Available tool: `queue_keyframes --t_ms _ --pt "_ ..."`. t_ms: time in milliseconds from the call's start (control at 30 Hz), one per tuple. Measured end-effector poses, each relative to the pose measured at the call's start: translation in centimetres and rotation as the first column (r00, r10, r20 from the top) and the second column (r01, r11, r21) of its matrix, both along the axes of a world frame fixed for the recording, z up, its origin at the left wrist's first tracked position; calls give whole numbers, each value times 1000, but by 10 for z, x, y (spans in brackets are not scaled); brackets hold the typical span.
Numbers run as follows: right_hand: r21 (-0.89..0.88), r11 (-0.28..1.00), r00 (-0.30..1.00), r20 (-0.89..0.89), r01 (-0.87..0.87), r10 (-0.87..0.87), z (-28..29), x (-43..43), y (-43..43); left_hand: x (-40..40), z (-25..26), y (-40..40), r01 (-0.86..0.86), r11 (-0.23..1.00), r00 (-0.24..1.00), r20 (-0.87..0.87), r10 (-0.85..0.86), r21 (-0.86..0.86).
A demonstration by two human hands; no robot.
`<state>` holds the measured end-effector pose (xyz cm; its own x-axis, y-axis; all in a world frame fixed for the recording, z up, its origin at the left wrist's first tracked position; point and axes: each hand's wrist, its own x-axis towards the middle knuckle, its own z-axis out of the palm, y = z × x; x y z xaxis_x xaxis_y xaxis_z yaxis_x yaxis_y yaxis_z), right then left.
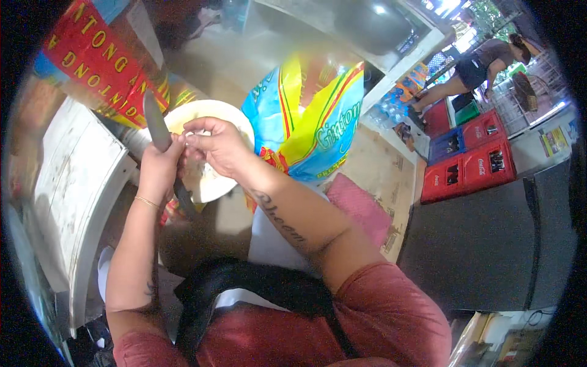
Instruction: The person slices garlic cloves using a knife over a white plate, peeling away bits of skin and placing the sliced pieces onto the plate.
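Observation:
My left hand is closed around a knife, whose broad dark blade points up past the thumb. Close against it, my right hand has its thumb and forefinger pinched on a small pale piece between the two hands; what it is cannot be told. Both hands are over a round white bowl with pale bits in it. Right of the bowl stands an opened yellow and blue printed plastic sack. The fingers of my left hand are partly hidden.
A red printed sack stands at the upper left, above a white wooden board. A pink cloth lies on cardboard at the right. Farther off are red Coca-Cola crates, a blue crate and a person bending over.

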<state>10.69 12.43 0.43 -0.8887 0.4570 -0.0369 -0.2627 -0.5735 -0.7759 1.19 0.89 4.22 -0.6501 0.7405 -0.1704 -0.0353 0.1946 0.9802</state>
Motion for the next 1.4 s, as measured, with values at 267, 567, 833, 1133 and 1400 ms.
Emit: queue_keyframes --t_ms 267,567,833,1133,1400 --pt "59 998 999 30 25 -26 -1 0 2 3 11 -3 45 996 995 87 -38 -72" --pt "-2 996 996 -5 90 -90 -5 -4 9 8 -6 -7 274 953 919 -327 -220 127" --pt "-114 984 990 -16 137 -139 -5 -8 -4 11 -6 -5 209 969 918 -368 -147 134" --pt "435 858 941 67 273 -333 8 -4 -12 3 -1 -6 255 967 945 -221 -242 29" --pt "141 981 991 1 130 -132 -6 -3 15 -5 14 -7 206 978 976 -72 -205 13"
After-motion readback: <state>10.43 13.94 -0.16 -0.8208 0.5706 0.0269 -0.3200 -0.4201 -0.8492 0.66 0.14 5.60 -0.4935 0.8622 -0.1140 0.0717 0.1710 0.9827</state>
